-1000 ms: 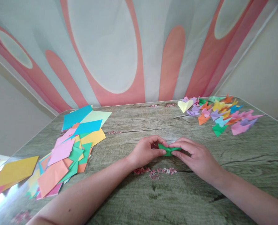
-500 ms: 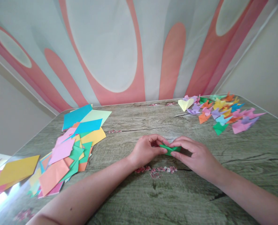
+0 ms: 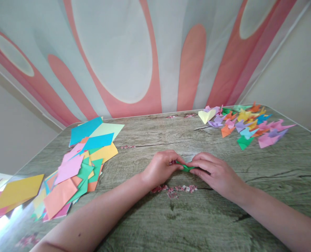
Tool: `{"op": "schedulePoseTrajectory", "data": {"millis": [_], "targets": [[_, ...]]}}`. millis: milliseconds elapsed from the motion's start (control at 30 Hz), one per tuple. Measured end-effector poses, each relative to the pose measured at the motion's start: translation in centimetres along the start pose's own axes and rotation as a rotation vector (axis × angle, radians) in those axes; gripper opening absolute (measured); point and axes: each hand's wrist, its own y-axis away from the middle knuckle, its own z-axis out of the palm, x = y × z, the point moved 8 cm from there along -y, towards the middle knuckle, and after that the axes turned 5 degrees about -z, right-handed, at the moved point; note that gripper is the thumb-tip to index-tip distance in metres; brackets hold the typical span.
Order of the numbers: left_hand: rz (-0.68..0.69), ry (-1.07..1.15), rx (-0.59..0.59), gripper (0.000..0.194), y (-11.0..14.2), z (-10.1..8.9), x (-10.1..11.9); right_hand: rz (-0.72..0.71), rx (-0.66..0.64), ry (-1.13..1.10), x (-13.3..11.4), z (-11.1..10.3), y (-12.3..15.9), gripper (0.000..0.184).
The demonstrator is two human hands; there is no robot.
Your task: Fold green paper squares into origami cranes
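Note:
A small folded green paper is held just above or on the middle of the table, between both hands. My left hand pinches its left end between thumb and fingers. On the other side my right hand pinches the right end, with the index finger along the top and the thumb at the front. The fingertips of the two hands nearly meet over the paper. Much of the green piece is hidden behind the fingers, so its exact folded shape cannot be made out.
Loose coloured paper sheets lie overlapping on the left of the wood-patterned table. A yellow sheet sits at the far left edge. Several folded paper birds and a pale yellow paper heart rest at the back right. A patterned curtain hangs behind.
Both hands have pinched further over the green paper, and less of it shows now. My right hand has shifted slightly left, closer to my left hand.

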Motion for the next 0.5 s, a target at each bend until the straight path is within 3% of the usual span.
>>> {"op": "schedulePoseTrajectory", "data": {"millis": [200,500], "targets": [[0.063,0.004,-0.006,0.004,-0.05,0.04,0.23,-0.029,-0.002,0.041,-0.05,0.10,-0.01,0.016],[-0.014,0.056,-0.046,0.005,-0.44,0.27,-0.38,-0.038,0.037,0.060,-0.72,-0.48,-0.38,0.014]]}}
